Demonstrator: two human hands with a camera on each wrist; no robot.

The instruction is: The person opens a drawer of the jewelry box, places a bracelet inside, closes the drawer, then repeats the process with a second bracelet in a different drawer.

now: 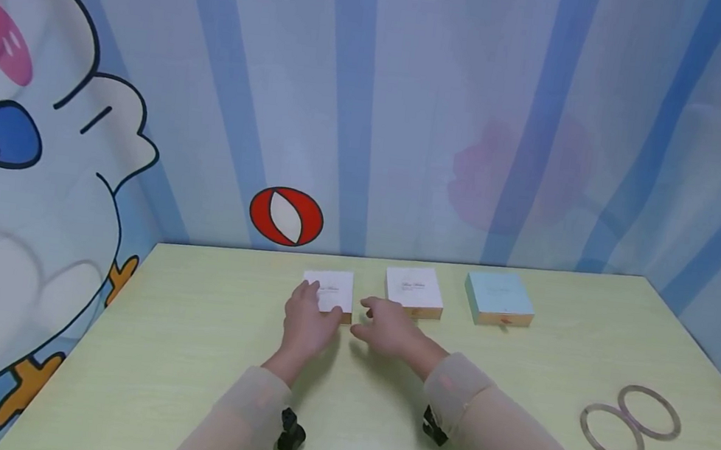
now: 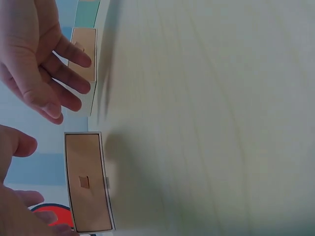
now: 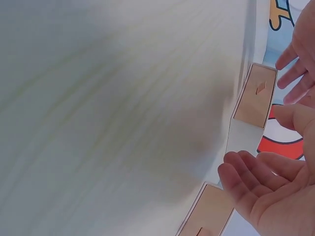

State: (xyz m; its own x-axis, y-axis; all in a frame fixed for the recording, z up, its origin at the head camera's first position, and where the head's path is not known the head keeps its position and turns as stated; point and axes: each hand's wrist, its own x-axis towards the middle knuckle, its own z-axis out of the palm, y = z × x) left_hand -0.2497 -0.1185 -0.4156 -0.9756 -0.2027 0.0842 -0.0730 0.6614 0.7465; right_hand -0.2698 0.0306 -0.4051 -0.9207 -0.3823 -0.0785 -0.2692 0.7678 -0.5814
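A small white box [image 1: 336, 290] with a tan drawer front [image 2: 88, 162] and a small pull tab [image 2: 84, 182] lies at the back left of the table. My left hand [image 1: 311, 323] is at this box, fingers over its left side and thumb by its front. In the left wrist view the thumb stands apart from the box; whether the fingers touch it is hard to tell. My right hand [image 1: 392, 329] hovers between this box and a second white box [image 1: 414, 288], fingers loosely spread, holding nothing. In the right wrist view its palm [image 3: 280, 201] faces up.
To the right of the white boxes lies a light blue box [image 1: 501, 294] with a tan front. Two pale rings [image 1: 612, 433] lie overlapping at the right of the wood-patterned table [image 1: 185, 353]. A printed cloth backdrop [image 1: 413, 112] rises behind the table's back edge.
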